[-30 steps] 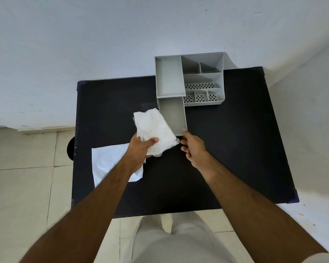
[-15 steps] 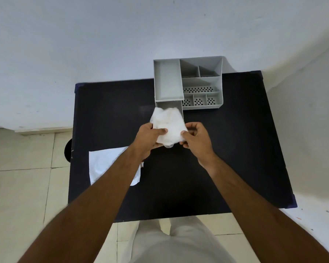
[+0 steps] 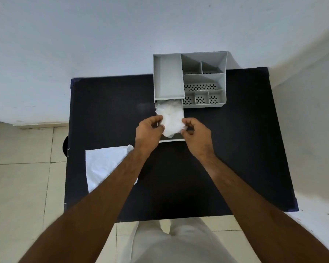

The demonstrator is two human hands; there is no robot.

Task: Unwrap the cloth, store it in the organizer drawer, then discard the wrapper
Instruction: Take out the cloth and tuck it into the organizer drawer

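Note:
A crumpled white cloth lies in the pulled-out drawer of the grey organizer. My left hand pinches the cloth's left edge and my right hand pinches its right edge, both over the drawer's front half. Part of the cloth bulges above the drawer walls. The white wrapper lies flat on the black table at the left, partly under my left forearm.
The organizer stands at the table's back edge against a white wall, with several open compartments, some perforated. Tiled floor lies to the left of the table and in front of it. My legs in light trousers stand at the near edge.
The cloth went from my left hand beside the drawer to over it, my right hand joined in, and both hands have lowered it into the drawer.

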